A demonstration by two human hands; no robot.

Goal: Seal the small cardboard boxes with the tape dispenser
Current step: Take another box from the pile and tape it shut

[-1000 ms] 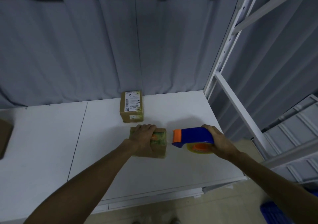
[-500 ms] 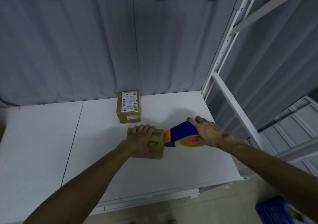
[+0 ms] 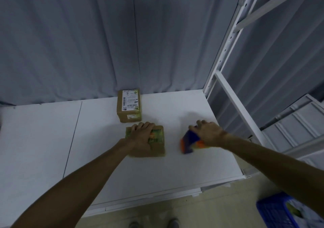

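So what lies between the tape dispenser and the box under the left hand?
Only a bare strip of white table, seen in the head view; the tape dispenser and box are apart.

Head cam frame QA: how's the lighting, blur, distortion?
Head view: dim, bluish light, no glare, a soft shadow on the table beyond the right hand. Head view: right hand and dispenser are motion-blurred; the left hand, its box and the labelled box look crisper. Head view: wide-angle distortion tilts the rack post.
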